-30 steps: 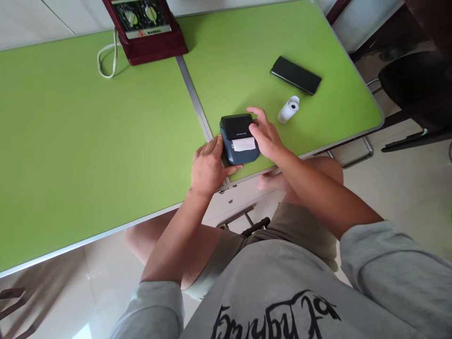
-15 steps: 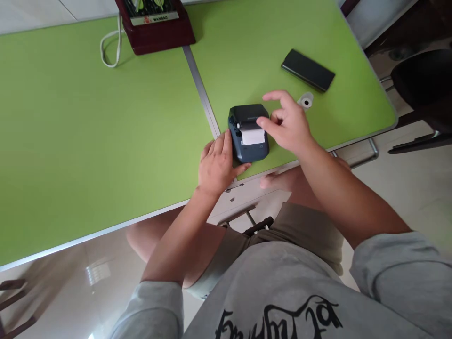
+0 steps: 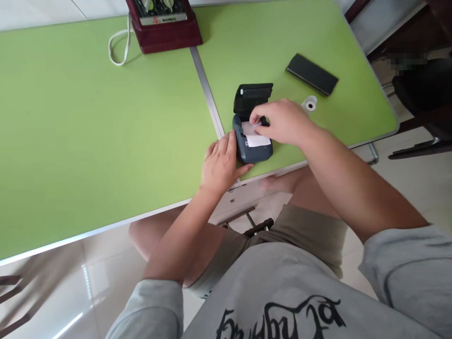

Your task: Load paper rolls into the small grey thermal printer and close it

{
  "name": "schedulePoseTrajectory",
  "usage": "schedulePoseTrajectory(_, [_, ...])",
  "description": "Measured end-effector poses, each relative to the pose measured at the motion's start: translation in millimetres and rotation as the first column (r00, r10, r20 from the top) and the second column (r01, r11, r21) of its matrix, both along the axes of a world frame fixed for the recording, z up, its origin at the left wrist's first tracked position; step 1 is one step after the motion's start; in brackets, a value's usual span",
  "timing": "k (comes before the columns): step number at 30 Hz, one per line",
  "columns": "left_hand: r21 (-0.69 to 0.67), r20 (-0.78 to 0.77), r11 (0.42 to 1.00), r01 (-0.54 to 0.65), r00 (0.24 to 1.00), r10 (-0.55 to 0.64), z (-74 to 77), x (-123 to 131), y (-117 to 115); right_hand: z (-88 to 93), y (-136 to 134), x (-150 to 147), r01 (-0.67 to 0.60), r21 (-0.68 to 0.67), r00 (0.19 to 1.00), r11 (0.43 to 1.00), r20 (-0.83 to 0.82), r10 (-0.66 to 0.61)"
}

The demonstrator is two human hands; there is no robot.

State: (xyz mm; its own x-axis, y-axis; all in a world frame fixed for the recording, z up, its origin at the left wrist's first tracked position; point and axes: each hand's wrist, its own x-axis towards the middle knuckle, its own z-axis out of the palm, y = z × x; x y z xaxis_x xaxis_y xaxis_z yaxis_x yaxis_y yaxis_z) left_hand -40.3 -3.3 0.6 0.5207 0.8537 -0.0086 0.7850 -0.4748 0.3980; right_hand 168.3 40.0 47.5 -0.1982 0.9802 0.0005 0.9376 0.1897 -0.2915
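A small dark blue label printer (image 3: 259, 154) sits on the green table near its front edge. Its black lid (image 3: 253, 96) stands raised at the back. Inside lies a white paper roll (image 3: 249, 128), its end hanging forward over the printer's front. My left hand (image 3: 219, 162) braces the printer, fingers along its left side and thumb at its front edge. Reaching in from the right, my right hand (image 3: 278, 121) has thumb and fingers closed on the paper roll in the compartment; the hand partly hides the roll.
Right of the printer lies a small white roll (image 3: 310, 104) with a dark core. A black phone-like case (image 3: 312, 74) is behind it. At the back stands a dark red appliance (image 3: 169, 35) with a white cord (image 3: 120, 62). A metal strip (image 3: 208, 92) crosses the green table (image 3: 106, 141).
The printer's lid has swung up from nearly closed to raised. My right hand has moved from the lid's edge down into the paper compartment. My left hand stays against the printer.
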Motion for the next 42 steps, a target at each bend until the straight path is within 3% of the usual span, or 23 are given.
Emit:
schedulePoseTrajectory(4, [0.009, 0.015, 1.000, -0.007, 1.000, 0.006, -2.4, -0.8, -0.1, 2.7, 10.2, -2.8, -0.049, -0.034, 0.996, 0.998, 0.073, 0.051])
schedulePoseTrajectory(8, [0.016, 0.024, 1.000, -0.001, 1.000, 0.001, -4.4, -1.3, 0.1, 13.5, 11.5, -16.2, 0.053, -0.154, 0.983, 0.987, 0.182, -0.024])
schedulePoseTrajectory(11, [0.020, 0.022, 1.000, -0.001, 1.000, 0.001, -3.6, -0.9, 0.2, 17.2, 11.1, -22.4, 0.061, -0.163, 0.976, 0.985, 0.218, -0.024])
schedulePoseTrajectory(18, [0.016, 0.018, 1.000, 0.003, 1.000, -0.003, -2.8, -1.0, 0.2, 8.5, 6.3, -3.0, -0.028, -0.087, 1.000, 0.996, 0.011, 0.029])
schedulePoseTrajectory(22, [0.018, 0.030, 1.000, 0.006, 1.000, -0.006, -4.3, -1.6, 0.4, 10.6, -9.0, 8.7, 0.036, 0.001, 0.970, 0.999, -0.242, -0.034])
schedulePoseTrajectory(24, [0.011, 0.029, 1.000, 0.008, 1.000, -0.008, -4.2, -1.4, 0.5, 5.5, -19.4, 15.1, 0.151, 0.008, 0.868, 0.988, -0.480, -0.129])
schedulePoseTrajectory(27, [0.005, 0.026, 1.000, 0.005, 1.000, -0.005, -3.4, -0.8, 0.5, -16.7, -33.9, 28.1, 0.367, -0.115, 0.531, 0.923, -0.789, -0.310])
schedulePoseTrajectory(29, [0.003, 0.024, 1.000, 0.004, 1.000, -0.004, -2.6, -0.3, 0.4, -37.5, -40.6, 36.8, 0.413, -0.227, 0.338, 0.882, -0.861, -0.380])
schedulePoseTrajectory(31, [0.005, 0.019, 1.000, 0.003, 1.000, -0.003, -1.7, 0.1, 0.2, -56.7, -44.3, 41.8, 0.417, -0.268, 0.282, 0.868, -0.870, -0.404])
schedulePoseTrajectory(35, [0.012, -0.007, 1.000, -0.001, 1.000, 0.001, -0.6, 0.6, -0.1, -74.3, -46.4, 37.1, 0.473, -0.154, 0.392, 0.867, -0.845, -0.364])
schedulePoseTrajectory(38, [0.010, -0.011, 1.000, -0.003, 1.000, 0.003, -1.3, 0.3, 0.1, -69.4, -47.1, 30.2, 0.478, -0.056, 0.540, 0.877, -0.768, -0.344])
schedulePoseTrajectory(42, [0.020, 0.021, 1.000, -0.006, 1.000, 0.005, -3.6, -0.7, 0.3, -60.3, -44.7, 30.6, 0.448, 0.141, 0.779, 0.883, -0.547, -0.308])
